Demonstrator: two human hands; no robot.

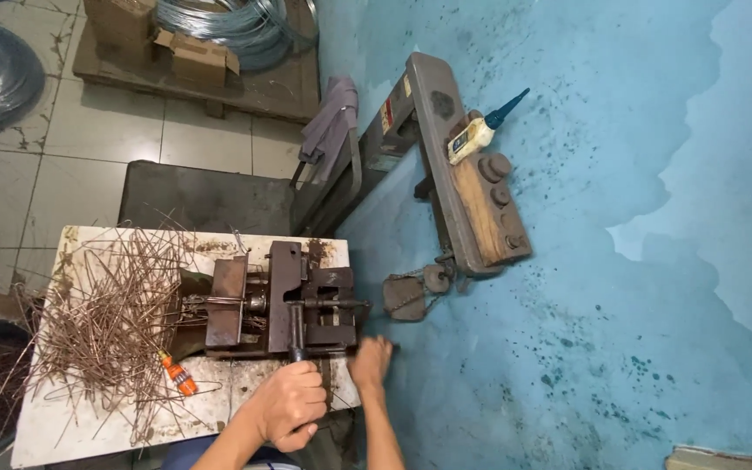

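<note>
Lever handle (296, 335) gripped by left hand (289, 405), right hand (370, 361) at table edge (352, 396) (blue wall beside).

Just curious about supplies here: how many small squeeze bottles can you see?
2: an orange bottle lying on the white table among the wire pieces, and a yellowish blue-capped bottle on the wooden shelf. Others may be hidden.

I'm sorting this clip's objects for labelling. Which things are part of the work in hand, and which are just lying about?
In use:
left hand gripping the lever handle
metal bending jig
right hand at the jig's edge
cut wire pieces

Lying about:
glue bottle
orange tool
wire coils
grey cloth
</note>
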